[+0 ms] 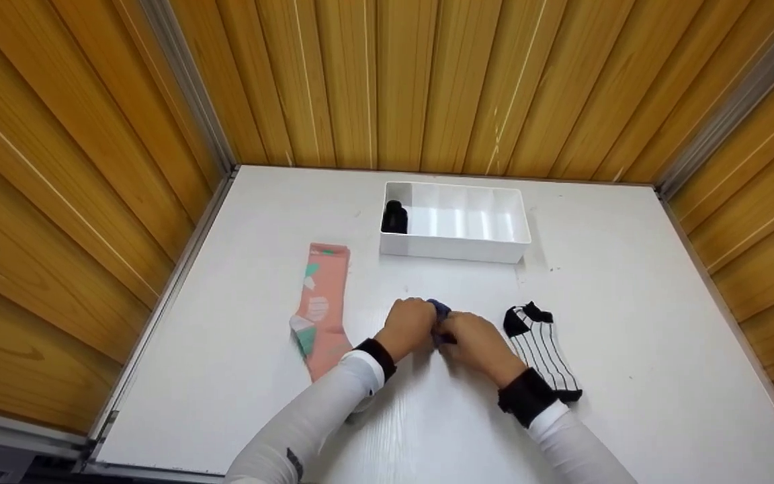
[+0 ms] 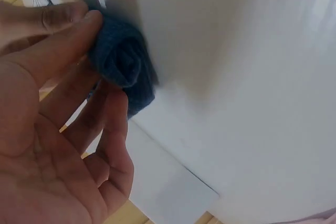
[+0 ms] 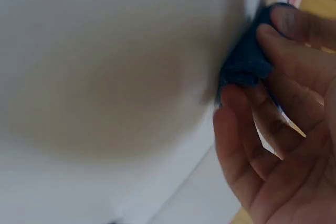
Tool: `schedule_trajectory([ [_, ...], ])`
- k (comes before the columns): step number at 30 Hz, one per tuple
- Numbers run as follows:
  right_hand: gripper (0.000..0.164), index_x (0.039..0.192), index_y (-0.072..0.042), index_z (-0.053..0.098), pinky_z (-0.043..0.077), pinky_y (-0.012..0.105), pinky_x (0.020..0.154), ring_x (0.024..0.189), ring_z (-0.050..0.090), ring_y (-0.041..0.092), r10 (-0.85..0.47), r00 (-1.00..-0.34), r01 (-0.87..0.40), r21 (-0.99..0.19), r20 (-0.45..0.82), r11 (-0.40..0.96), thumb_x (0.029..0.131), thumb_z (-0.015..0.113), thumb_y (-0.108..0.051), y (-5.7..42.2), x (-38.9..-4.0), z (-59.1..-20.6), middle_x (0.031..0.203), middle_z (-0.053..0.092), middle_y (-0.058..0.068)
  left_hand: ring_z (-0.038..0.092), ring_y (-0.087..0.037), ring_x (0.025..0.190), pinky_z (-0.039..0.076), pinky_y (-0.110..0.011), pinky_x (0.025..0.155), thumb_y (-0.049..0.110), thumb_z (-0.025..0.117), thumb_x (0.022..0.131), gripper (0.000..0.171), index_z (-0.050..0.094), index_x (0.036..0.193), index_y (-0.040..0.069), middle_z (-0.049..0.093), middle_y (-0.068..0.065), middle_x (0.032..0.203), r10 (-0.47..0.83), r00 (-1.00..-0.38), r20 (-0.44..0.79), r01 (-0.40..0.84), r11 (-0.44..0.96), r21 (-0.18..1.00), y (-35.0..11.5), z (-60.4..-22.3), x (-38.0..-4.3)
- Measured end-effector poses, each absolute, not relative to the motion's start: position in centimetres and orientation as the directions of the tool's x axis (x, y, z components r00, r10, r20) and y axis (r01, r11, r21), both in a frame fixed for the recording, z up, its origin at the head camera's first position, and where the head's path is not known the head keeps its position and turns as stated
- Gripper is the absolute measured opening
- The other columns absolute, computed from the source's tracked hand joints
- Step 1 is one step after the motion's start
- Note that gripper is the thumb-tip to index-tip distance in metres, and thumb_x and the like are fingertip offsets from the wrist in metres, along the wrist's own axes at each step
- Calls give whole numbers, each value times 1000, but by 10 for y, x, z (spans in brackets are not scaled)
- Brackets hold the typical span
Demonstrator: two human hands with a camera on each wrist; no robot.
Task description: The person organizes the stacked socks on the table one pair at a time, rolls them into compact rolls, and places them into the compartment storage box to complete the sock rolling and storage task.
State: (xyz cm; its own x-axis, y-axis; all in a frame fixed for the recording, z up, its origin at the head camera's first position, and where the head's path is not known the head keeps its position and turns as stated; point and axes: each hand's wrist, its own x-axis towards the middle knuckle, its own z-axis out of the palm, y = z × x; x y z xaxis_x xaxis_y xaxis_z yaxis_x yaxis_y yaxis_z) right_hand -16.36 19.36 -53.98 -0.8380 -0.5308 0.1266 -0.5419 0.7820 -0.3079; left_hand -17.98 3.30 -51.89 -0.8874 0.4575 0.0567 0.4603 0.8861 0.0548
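Note:
A dark blue sock point(image 1: 439, 309), partly rolled up, is between my two hands close over the middle of the table. My left hand point(image 1: 408, 327) pinches one side of it with thumb and fingers. In the left wrist view, the end of the blue sock point(image 2: 122, 59) shows spiral layers of fabric. From the other side my right hand point(image 1: 478, 343) pinches it too. The right wrist view shows the blue sock point(image 3: 245, 59) between thumb and fingertips, with the other fingers loosely bent below. Much of the fabric is hidden behind the fingers in the head view.
A long pink patterned sock point(image 1: 326, 302) lies flat left of my hands, its lower end hidden by my left arm. To the right lies a white-and-black striped ankle sock point(image 1: 548, 353). Behind, a white divided box point(image 1: 454, 249) holds black rolled items point(image 1: 395, 218) in its left end.

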Motion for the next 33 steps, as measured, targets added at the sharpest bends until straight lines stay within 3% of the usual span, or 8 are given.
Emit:
schedule_trajectory([
  [3, 11, 83, -13, 73, 53, 37, 61, 76, 61, 23, -587, -774, -612, -43, 239, 789, 76, 81, -9, 188, -156, -544, 85, 66, 1, 72, -22, 85, 59, -40, 77, 36, 90, 71, 29, 79, 86, 14, 76, -4, 88, 443, -896, -27, 437, 891, 127, 28, -517, -187],
  [5, 9, 82, -10, 72, 53, 38, 59, 75, 60, 25, -615, -740, -632, 29, 274, 774, 77, 80, -8, 186, -155, -546, 85, 65, 4, 71, -23, 88, 58, -42, 81, 39, 92, 69, 35, 79, 88, 14, 76, -4, 91, 443, -896, -42, 435, 892, 126, 27, -516, -188],
  [7, 7, 82, -11, 74, 54, 37, 63, 76, 62, 24, -623, -735, -648, -6, 266, 762, 79, 79, -8, 186, -158, -545, 85, 67, 3, 71, -24, 89, 57, -43, 84, 38, 89, 73, 31, 78, 89, 14, 76, -4, 92, 452, -892, -22, 449, 890, 85, 28, -517, -184],
  [12, 9, 80, -15, 75, 54, 36, 68, 73, 66, 20, -612, -774, -631, -264, 160, 730, 80, 78, -6, 192, -172, -539, 81, 72, -1, 69, -23, 87, 53, -40, 84, 28, 74, 88, 10, 75, 87, 18, 74, 0, 91, 487, -867, 103, 484, 873, -56, 36, -521, -170],
  [16, 10, 78, -16, 73, 52, 36, 65, 68, 61, 17, -571, -817, -556, -364, 76, 747, 80, 80, -10, 196, -176, -533, 74, 70, -3, 70, -23, 81, 53, -41, 81, 21, 72, 90, 11, 72, 79, 18, 74, -1, 85, 459, -878, 135, 461, 887, -18, 40, -524, -169],
  [21, 17, 84, -17, 70, 53, 37, 66, 71, 65, 19, -510, -854, -515, -284, 97, 808, 78, 86, -17, 196, -164, -533, 78, 70, -2, 72, -23, 87, 55, -45, 83, 25, 80, 82, 8, 77, 81, 19, 76, -2, 88, 435, -900, -6, 429, 890, 153, 35, -522, -182],
  [25, 16, 84, -14, 70, 54, 39, 63, 72, 66, 23, -526, -830, -555, -175, 187, 813, 79, 85, -18, 192, -158, -538, 80, 69, 1, 71, -21, 93, 53, -47, 87, 30, 88, 73, 12, 82, 84, 29, 78, 3, 93, 442, -894, -72, 417, 881, 225, 27, -520, -189],
  [33, 8, 76, -13, 74, 53, 38, 64, 67, 64, 22, -542, -832, -550, -298, 117, 780, 79, 82, -12, 194, -176, -537, 73, 70, 1, 69, -21, 82, 56, -39, 80, 20, 75, 87, 10, 72, 78, 19, 75, 1, 88, 524, -838, 154, 532, 846, 14, 34, -525, -174],
])
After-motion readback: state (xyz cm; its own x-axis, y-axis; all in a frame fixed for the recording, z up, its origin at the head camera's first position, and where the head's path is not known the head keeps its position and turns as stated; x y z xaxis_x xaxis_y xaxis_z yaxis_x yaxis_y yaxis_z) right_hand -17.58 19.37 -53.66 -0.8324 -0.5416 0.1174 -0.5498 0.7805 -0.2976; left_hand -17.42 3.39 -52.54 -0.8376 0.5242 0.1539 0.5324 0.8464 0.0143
